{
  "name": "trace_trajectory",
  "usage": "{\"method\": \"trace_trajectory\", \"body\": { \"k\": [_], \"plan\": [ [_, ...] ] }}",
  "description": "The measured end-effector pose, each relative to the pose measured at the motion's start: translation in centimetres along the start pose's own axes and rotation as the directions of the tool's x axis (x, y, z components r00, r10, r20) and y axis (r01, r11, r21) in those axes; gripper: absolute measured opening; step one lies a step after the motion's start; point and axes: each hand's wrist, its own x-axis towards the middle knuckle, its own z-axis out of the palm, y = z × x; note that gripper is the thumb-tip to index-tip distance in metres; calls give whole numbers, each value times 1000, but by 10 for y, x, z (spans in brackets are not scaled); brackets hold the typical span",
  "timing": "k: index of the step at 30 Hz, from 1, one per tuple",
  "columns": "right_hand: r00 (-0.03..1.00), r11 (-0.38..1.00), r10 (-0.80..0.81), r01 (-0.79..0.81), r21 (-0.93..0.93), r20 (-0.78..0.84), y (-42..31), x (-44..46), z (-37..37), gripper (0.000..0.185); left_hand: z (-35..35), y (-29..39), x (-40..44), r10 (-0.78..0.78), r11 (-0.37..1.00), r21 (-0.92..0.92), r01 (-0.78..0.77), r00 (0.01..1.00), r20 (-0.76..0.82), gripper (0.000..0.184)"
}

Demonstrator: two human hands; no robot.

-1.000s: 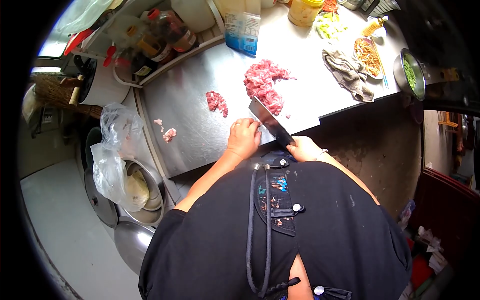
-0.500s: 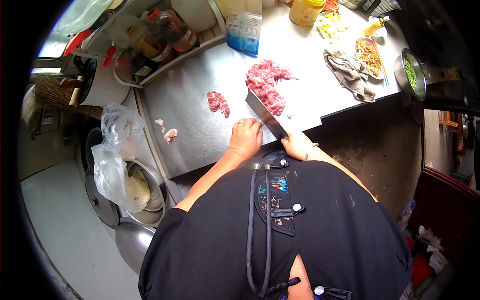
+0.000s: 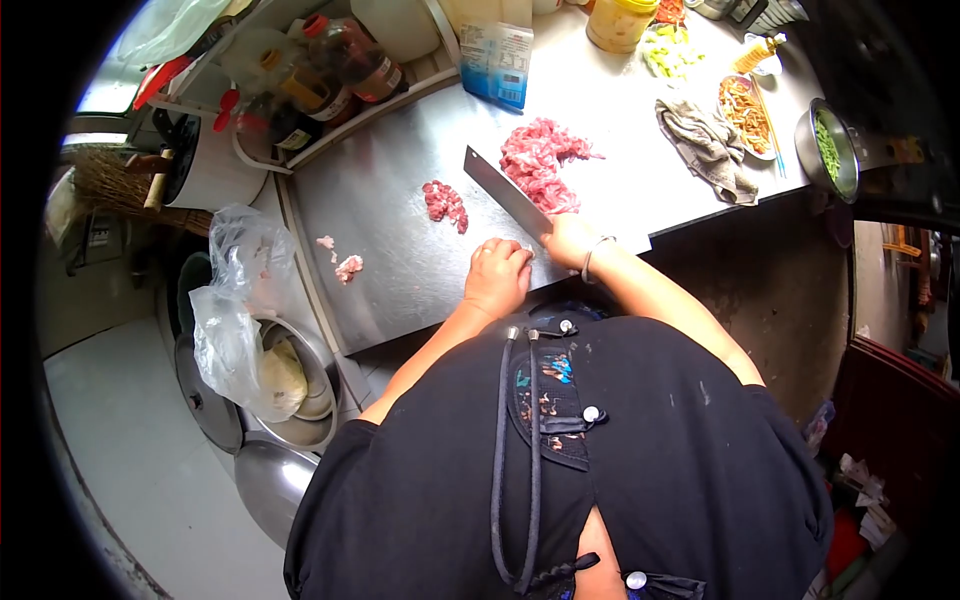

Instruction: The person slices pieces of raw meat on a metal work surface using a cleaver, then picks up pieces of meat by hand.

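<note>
My right hand [image 3: 574, 242] grips a cleaver [image 3: 506, 191] by its handle, the blade angled away from me to the left. The blade lies beside a heap of sliced raw meat [image 3: 540, 165]. Closer to me on the steel worktop [image 3: 385, 270], my left hand [image 3: 498, 274] rests with its fingers curled under. Something small and pale shows at those fingertips, too hidden to name. Left of the cleaver sits a smaller pile of chopped meat [image 3: 445, 206], and farther left are some pale pink scraps [image 3: 348, 268].
A rack of sauce bottles [image 3: 352, 60] and a blue-white bag [image 3: 497, 65] stand at the back. To the right are a crumpled cloth [image 3: 705, 150], a plate of shredded food [image 3: 745, 115] and a metal bowl of greens [image 3: 828, 150]. A plastic bag [image 3: 235, 320] hangs over a pot at left.
The cleaver and my right hand have moved away from my body and slightly left, and the blade now slants more to the left. My left hand stays almost in place.
</note>
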Motion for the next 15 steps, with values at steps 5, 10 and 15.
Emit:
{"method": "trace_trajectory", "body": {
  "k": [5,10,15],
  "plan": [
    [995,957,-16,43,288,-95,16,-16,-4,29,-4,-8,-6,5,995,-98,-8,999,-34,22],
    [995,944,-60,83,320,-80,13,-47,-14,26,-13,-10,-11,-35,983,-182,-5,976,-215,21],
    [969,970,-244,242,-37,-48,17,-68,-3,27,-15,-17,-21,20,989,-138,-49,979,-200,19]
  ]
}}
